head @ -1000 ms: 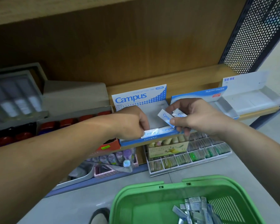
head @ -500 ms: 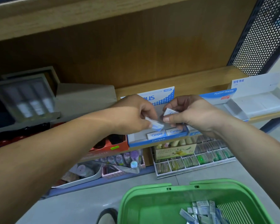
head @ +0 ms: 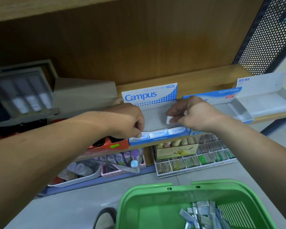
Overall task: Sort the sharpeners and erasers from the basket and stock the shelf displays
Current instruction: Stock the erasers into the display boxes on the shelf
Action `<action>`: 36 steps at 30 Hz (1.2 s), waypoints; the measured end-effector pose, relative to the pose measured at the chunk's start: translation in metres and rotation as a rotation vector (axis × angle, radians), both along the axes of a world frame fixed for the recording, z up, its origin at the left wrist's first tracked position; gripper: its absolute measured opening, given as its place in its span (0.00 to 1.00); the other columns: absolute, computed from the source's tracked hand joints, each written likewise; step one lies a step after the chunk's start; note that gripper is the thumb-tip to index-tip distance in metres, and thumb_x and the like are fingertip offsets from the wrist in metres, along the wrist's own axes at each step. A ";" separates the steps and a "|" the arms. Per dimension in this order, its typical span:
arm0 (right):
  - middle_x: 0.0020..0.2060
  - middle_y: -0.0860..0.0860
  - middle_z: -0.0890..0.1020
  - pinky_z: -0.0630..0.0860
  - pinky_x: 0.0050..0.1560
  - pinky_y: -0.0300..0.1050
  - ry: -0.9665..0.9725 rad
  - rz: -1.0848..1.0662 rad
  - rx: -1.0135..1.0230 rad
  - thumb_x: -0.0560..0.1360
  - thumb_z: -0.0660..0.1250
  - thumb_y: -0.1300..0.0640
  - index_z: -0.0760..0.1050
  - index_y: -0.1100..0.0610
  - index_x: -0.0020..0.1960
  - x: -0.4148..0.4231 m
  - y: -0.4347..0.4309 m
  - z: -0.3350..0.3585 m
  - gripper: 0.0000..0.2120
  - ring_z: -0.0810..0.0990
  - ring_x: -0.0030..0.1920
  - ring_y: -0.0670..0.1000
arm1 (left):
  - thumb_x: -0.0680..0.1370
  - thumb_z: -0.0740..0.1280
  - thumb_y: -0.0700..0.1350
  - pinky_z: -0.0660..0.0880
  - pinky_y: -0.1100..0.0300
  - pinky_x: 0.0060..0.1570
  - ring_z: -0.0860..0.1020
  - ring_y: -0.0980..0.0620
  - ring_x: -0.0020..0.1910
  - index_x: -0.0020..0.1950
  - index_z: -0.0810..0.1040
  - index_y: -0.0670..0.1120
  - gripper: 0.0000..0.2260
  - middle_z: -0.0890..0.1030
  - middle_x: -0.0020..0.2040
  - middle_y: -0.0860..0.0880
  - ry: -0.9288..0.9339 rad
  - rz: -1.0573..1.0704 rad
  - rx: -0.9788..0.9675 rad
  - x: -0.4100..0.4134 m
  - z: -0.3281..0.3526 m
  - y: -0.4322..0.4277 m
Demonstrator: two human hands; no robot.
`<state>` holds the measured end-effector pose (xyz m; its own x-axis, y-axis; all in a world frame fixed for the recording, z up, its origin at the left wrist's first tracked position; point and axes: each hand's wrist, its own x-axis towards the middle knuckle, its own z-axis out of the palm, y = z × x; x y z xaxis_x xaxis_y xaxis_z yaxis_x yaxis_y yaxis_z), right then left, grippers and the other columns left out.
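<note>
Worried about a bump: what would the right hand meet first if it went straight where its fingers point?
The right hand points left and down: probably the bare floor of the Campus box, behind its row of erasers. Depth unclear.

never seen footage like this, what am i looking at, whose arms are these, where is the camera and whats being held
There is no machine here. A person wears one wide-angle camera on the head, looking forward and down, so the two bare arms are their own. This is the only view.

The left hand pinches a white eraser in a blue-printed sleeve at the left end of a row inside the blue-and-white cardboard Campus display box, which sits on the wooden shelf. The right hand pinches another small white eraser just above that box.

Lower down, nearest the viewer, a green plastic basket holds more small wrapped items, too blurred to identify.
</note>
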<state>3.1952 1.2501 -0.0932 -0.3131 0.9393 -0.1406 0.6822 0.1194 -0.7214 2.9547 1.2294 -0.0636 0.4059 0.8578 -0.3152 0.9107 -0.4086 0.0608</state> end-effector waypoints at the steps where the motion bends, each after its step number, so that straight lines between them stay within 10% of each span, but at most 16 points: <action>1: 0.43 0.36 0.84 0.72 0.46 0.20 -0.018 0.019 0.000 0.73 0.77 0.60 0.86 0.46 0.50 0.000 0.001 -0.001 0.10 0.79 0.41 0.31 | 0.77 0.72 0.58 0.58 0.51 0.67 0.73 0.55 0.55 0.49 0.84 0.56 0.07 0.84 0.46 0.61 0.001 0.009 -0.003 0.000 0.000 0.000; 8: 0.46 0.35 0.83 0.68 0.45 0.19 -0.101 0.089 -0.027 0.78 0.67 0.66 0.86 0.45 0.52 0.000 0.005 0.005 0.17 0.80 0.51 0.38 | 0.77 0.74 0.54 0.56 0.50 0.72 0.76 0.61 0.51 0.49 0.85 0.56 0.04 0.84 0.43 0.62 -0.033 0.054 0.005 0.003 -0.004 -0.002; 13: 0.49 0.46 0.86 0.79 0.61 0.44 -0.174 0.128 -0.044 0.70 0.57 0.73 0.87 0.47 0.49 -0.001 0.003 0.012 0.28 0.83 0.54 0.47 | 0.81 0.68 0.45 0.56 0.61 0.61 0.69 0.53 0.57 0.58 0.83 0.55 0.09 0.84 0.52 0.59 -0.076 0.092 0.087 0.003 0.012 -0.004; 17: 0.54 0.39 0.83 0.77 0.60 0.39 -0.191 0.244 -0.104 0.72 0.76 0.57 0.82 0.44 0.58 0.004 -0.001 0.015 0.16 0.81 0.56 0.43 | 0.79 0.70 0.52 0.69 0.56 0.61 0.76 0.51 0.59 0.57 0.82 0.55 0.07 0.83 0.54 0.58 -0.146 -0.019 0.233 0.004 0.022 -0.003; 20: 0.63 0.41 0.77 0.79 0.61 0.47 -0.331 0.334 -0.178 0.62 0.84 0.46 0.70 0.40 0.72 0.006 0.001 0.007 0.42 0.82 0.57 0.48 | 0.75 0.71 0.63 0.78 0.52 0.54 0.79 0.51 0.51 0.55 0.82 0.52 0.17 0.82 0.50 0.54 -0.091 -0.132 0.008 0.010 0.009 -0.012; 31: 0.67 0.42 0.73 0.69 0.71 0.47 -0.495 0.352 0.124 0.68 0.79 0.43 0.68 0.40 0.75 0.003 -0.010 0.002 0.38 0.69 0.69 0.48 | 0.71 0.70 0.66 0.80 0.51 0.42 0.79 0.53 0.42 0.50 0.79 0.56 0.17 0.80 0.43 0.55 0.067 -0.097 -0.017 0.009 -0.013 -0.014; 36: 0.66 0.42 0.74 0.69 0.66 0.46 -0.529 0.270 0.300 0.68 0.74 0.35 0.68 0.39 0.74 0.018 -0.055 0.027 0.37 0.70 0.69 0.48 | 0.75 0.69 0.63 0.78 0.51 0.55 0.78 0.48 0.57 0.65 0.77 0.55 0.22 0.80 0.60 0.53 -0.023 -0.121 0.051 0.022 0.004 -0.033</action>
